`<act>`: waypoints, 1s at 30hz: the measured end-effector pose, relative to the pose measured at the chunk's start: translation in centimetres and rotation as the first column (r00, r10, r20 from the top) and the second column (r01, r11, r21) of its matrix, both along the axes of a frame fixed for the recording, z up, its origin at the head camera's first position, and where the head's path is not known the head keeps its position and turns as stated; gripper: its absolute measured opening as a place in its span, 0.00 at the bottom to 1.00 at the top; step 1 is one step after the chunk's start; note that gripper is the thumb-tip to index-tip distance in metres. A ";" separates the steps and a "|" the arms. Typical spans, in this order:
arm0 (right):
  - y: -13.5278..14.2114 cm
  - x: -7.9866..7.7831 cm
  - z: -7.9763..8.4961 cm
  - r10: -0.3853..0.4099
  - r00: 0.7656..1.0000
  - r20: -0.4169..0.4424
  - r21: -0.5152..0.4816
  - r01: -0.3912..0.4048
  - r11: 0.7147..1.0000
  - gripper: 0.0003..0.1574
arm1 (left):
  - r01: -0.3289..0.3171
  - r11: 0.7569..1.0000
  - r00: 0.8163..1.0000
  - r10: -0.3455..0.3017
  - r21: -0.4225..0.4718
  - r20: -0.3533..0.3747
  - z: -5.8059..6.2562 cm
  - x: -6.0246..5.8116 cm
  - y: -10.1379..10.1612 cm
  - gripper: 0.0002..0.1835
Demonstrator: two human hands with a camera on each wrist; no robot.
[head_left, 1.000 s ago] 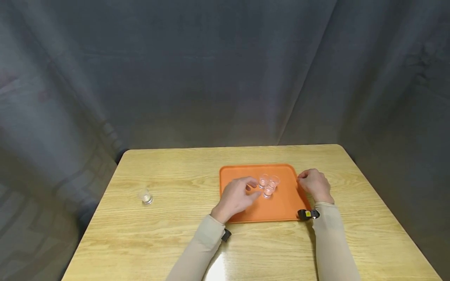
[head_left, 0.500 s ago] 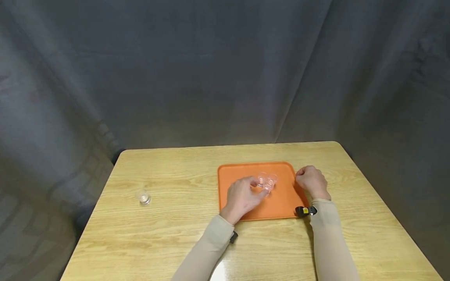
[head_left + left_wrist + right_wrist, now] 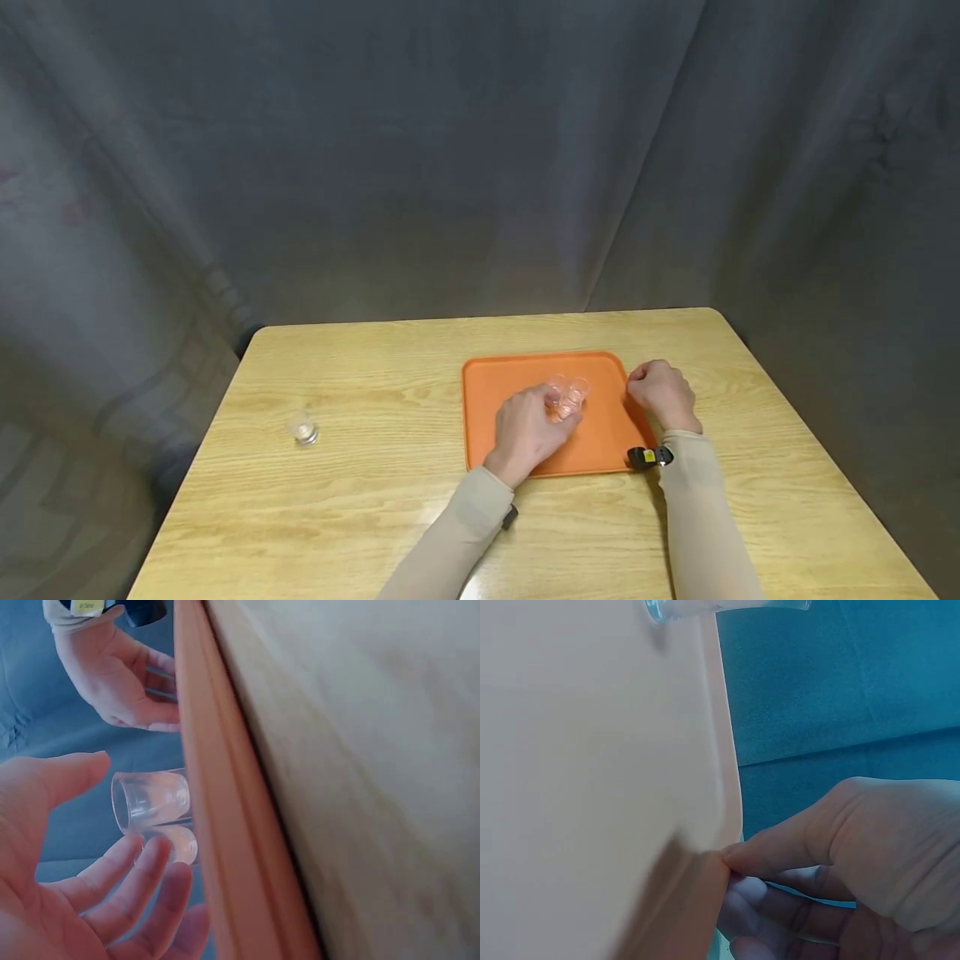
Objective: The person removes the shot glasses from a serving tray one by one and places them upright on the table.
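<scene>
Three small clear shot glasses (image 3: 579, 390) stand clustered on an orange tray (image 3: 483, 379). My left hand (image 3: 525, 429) reaches over the tray from the left, its thumb and fingers parted at the near glass (image 3: 568, 407). In the left wrist view the thumb is off the front glass (image 3: 154, 799), while the fingertips (image 3: 127, 847) overlap the lower glass. My right hand (image 3: 663, 396) is at the tray's right side. Seen from the right wrist, its thumb and curled fingers pinch the tray's rim (image 3: 724, 862).
Another clear shot glass (image 3: 304, 430) is on the left part of the wooden table (image 3: 352, 492). Dark grey curtains (image 3: 420, 167) hang behind the table and along both sides. Each wrist wears a black camera strap (image 3: 649, 457).
My left hand has moved right across the tray, and its fingers now reach the near shot glass. The right hand has stayed at the tray's rim. The head view has shifted slightly.
</scene>
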State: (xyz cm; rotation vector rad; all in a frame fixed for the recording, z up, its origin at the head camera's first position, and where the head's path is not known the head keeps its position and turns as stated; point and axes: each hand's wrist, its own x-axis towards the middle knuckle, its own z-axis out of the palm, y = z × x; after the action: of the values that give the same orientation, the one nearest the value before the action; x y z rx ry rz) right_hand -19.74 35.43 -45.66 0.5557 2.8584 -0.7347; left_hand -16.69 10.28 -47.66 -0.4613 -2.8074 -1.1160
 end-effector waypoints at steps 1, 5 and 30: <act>0.0 0.0 0.0 0.003 1.000 -0.003 0.004 -0.003 1.000 0.16 | -0.003 1.000 1.000 0.003 -0.005 0.002 0.0 0.0 0.1 0.22; 0.0 -0.1 0.1 0.012 1.000 -0.008 0.016 -0.011 1.000 0.15 | -0.002 1.000 1.000 0.002 -0.001 0.000 -0.2 -0.2 0.3 0.22; 0.1 0.2 0.3 -0.010 1.000 0.002 -0.015 0.010 1.000 0.16 | 0.172 0.983 0.981 -0.176 0.057 0.077 -0.2 -1.1 0.3 0.18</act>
State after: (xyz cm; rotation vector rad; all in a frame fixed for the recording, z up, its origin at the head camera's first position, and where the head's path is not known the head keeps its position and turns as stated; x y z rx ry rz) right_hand -19.51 35.48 -45.32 0.5691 2.8480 -0.7567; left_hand -17.80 10.58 -47.82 -0.6835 -2.8469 -1.2626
